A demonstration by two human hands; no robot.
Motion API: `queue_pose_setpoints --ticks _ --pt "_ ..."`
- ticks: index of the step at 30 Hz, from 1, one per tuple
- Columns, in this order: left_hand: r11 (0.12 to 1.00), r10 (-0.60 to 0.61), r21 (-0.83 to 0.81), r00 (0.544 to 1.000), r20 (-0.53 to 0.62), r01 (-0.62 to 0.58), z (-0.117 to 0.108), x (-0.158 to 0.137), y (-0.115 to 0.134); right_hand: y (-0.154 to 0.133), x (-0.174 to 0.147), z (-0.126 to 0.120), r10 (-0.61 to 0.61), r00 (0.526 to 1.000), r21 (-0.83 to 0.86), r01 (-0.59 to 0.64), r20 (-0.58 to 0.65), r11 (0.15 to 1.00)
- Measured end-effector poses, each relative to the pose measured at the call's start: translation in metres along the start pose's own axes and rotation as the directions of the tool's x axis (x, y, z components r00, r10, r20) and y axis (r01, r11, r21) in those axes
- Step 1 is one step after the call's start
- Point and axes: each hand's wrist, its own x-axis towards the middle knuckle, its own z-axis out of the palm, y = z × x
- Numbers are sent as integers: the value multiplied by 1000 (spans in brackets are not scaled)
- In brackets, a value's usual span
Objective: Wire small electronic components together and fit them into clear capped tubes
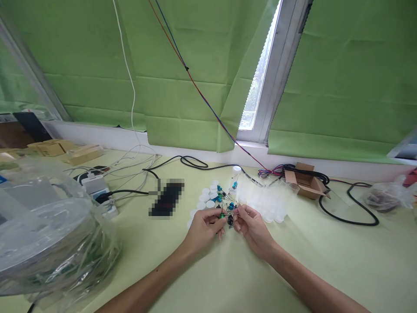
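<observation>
Silvery thin piece (231, 212), pinched by both hands (202, 224) (254, 226), has its long axis running left to right between them

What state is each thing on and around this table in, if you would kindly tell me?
Left hand: fingers pinched on a small thin part
Right hand: fingers pinched at the same part
Cardboard box: open, flaps spread
Power strip: black plug inserted
Green blinds: lowered, window visible between them
Clear plastic bag: crumpled, around a large reel
</observation>
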Motion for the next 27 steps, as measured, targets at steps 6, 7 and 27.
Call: queue_pose_setpoints --ticks 6,7,27 --pt "995 60 80 998 -29 -57 3 -1 1 2 1 -2 42 999 59 -41 -25 997" --pt "994 71 86 997 -38 -67 3 -1 1 2 1 -2 46 999 68 -44 -26 997" --pt "962 201 199 978 -57 -186 2 -2 0 -2 -1 3 14 1000 72 -12 -25 997"
